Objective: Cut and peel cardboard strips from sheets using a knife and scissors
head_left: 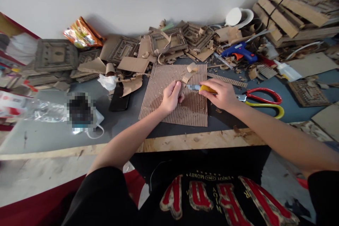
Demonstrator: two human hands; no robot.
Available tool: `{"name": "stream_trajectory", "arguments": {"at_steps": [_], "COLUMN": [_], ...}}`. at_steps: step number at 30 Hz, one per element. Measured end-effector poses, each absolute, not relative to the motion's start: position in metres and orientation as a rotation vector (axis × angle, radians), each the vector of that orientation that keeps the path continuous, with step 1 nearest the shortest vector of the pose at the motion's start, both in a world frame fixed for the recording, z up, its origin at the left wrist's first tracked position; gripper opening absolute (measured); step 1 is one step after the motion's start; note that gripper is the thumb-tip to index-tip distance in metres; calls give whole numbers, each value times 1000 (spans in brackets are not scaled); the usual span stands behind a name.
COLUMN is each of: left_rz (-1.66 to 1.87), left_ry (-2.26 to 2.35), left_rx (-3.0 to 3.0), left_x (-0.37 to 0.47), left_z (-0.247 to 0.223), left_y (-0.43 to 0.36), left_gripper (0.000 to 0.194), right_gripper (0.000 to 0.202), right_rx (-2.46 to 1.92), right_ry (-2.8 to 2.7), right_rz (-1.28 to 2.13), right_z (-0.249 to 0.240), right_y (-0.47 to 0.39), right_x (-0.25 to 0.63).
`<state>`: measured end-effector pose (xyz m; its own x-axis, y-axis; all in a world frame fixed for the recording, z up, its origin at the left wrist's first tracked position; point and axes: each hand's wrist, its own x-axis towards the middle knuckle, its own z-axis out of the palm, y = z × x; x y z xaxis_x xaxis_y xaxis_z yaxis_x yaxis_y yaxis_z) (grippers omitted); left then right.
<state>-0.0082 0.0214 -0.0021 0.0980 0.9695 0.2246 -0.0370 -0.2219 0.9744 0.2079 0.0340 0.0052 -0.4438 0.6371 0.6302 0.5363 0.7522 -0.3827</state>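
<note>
My left hand (pixel 172 96) is closed, pinching a narrow curled strip of cardboard (pixel 188 74) that rises from the fingers. In my right hand (pixel 219 91) is a utility knife (pixel 208 88) with a yellow handle; its blade points left, close to the strip by my left fingers. Whether the blade touches the strip, I cannot tell. Beneath both hands lies a corrugated cardboard sheet (pixel 173 113), ridges up, sprinkled with small scraps. Scissors (pixel 262 102) with one red and one yellow handle rest just right of my right hand.
Along the wall stand cardboard frame pieces (pixel 56 54) and scraps. A blue glue gun (pixel 241 52) and a white glue bottle (pixel 288 71) lie at the right, near stacked cardboard (pixel 293 17). A black phone (pixel 119 99) is left of the sheet. The wooden table edge (pixel 185 142) runs in front.
</note>
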Motion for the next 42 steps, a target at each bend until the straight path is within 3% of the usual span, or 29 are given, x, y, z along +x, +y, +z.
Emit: {"name": "stream_trajectory", "arguments": {"at_steps": [20,32,42], "left_rz": [1275,1235,1093], "left_ry": [1024,1256,1279], "left_rx": [1480,1895,1878], "left_x": [-8,-10,-9], "left_z": [-3,0,2], "left_y": [22,10,5], "left_gripper": [46,40,31], "right_gripper": [35,32,32], "right_rx": [-917,-907,-904], "right_ry": [-2090,-2106,-2101], "right_rz": [214,305,133], "right_z": [4,7,6], "right_y": [34,30,26], "right_x": [204,202,198]}}
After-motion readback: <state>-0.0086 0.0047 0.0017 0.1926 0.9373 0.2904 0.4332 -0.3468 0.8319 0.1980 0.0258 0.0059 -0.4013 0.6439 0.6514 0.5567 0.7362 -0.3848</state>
